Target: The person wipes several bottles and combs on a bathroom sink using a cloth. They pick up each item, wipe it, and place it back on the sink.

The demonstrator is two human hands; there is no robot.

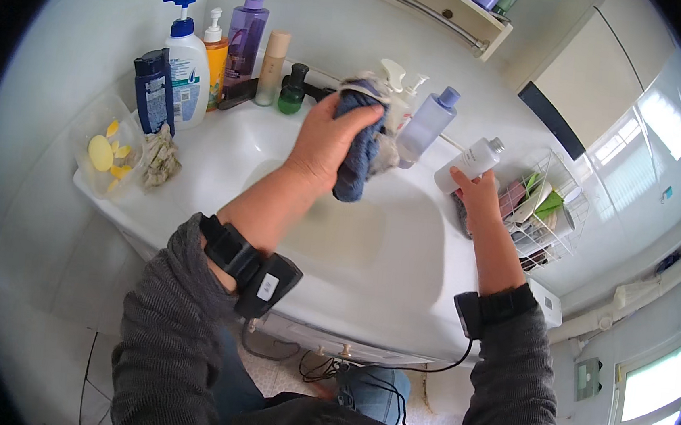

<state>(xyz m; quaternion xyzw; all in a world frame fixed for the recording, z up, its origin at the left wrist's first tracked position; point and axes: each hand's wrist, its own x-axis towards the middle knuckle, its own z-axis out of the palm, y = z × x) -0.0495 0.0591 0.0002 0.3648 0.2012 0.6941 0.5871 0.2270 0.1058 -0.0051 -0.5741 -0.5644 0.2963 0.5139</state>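
My left hand [321,139] is closed round a bunched blue cloth [354,169], held above the back of the white sink [421,305]. A pale, fuzzy-looking part shows at the cloth's top and right side; I cannot tell whether it belongs to the cloth. My right hand [481,196] grips a white bottle [466,164] with a grey cap near its lower end, at the sink's right rim. The bottle tilts to the right. Between the two hands a translucent bluish bottle [426,127] stands on the back rim. White pump tops [393,73] show behind the cloth.
Along the back left stand a white pump bottle [188,70], a purple pump bottle [246,38], a tan-capped bottle [271,69] and a green jar [292,95]. A crumpled rag [162,160] lies beside a clear soap tub [90,114]. At right is a filled wire basket [544,250].
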